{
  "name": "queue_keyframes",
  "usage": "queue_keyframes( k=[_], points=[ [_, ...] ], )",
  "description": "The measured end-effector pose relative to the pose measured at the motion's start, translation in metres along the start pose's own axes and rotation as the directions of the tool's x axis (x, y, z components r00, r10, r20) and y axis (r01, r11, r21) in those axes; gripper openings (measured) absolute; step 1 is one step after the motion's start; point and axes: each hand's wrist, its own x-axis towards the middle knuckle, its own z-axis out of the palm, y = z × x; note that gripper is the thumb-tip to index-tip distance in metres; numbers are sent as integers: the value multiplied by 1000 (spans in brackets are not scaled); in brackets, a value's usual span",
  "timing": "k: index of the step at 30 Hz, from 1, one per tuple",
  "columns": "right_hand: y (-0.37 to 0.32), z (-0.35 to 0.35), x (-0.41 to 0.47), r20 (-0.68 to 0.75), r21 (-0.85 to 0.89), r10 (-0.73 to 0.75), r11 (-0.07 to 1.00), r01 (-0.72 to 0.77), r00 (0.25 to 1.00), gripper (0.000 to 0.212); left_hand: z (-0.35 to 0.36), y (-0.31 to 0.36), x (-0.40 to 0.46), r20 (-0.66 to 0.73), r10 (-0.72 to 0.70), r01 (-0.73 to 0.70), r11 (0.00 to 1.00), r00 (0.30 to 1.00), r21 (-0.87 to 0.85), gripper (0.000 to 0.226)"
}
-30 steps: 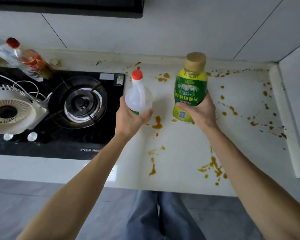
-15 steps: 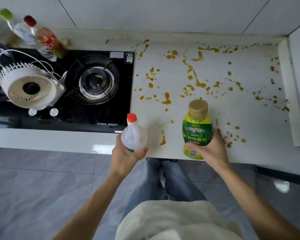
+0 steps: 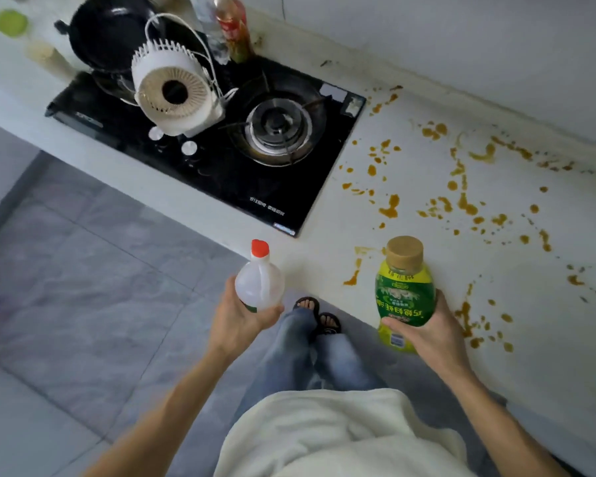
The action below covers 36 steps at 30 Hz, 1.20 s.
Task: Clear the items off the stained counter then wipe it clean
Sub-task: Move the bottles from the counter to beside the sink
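Head view: bottles (image 3: 404, 297) (both hands) farther from counter (image 3: 496, 304)

You hold a small clear bottle (image 3: 260, 287) with a red cap upright, off the near edge of the counter (image 3: 530, 304). To its right is a green-labelled yellow bottle (image 3: 405, 290) with a tan lid, also upright. The white counter is spattered with orange-brown stains (image 3: 461, 201).

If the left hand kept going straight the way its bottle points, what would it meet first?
Probably the near corner of the black stove. The left hand holds the clear bottle off the counter's edge, cap toward that corner. Height is unclear; it might pass above.
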Motion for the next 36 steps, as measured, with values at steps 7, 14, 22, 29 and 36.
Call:
queue_keyframes(
  k=[7, 14, 22, 29, 36],
  points=[
    [-55, 34, 24, 251, -99, -191, 970, 222, 949, 74, -12, -85, -74, -206, -241, 203, 960, 948, -191, 77],
    [-139, 116, 32, 466, -102, -343, 895, 434, 816, 72, -24, -158, -151, -366, -478, 350, 863, 798, -364, 48],
    [-218, 224, 13, 553, -128, -408, 820, 558, 727, 66, -54, -221, -179, -295, -690, 495, 697, 661, -520, 44],
    [-249, 286, -8, 588, -198, -347, 814, 547, 730, 70, -142, -246, -131, -289, -645, 391, 698, 708, -600, 48],
    [-274, 316, 4, 576, -291, -287, 803, 520, 765, 66, -239, -243, -48, -383, -639, 317, 709, 667, -629, 78]
  ],
)
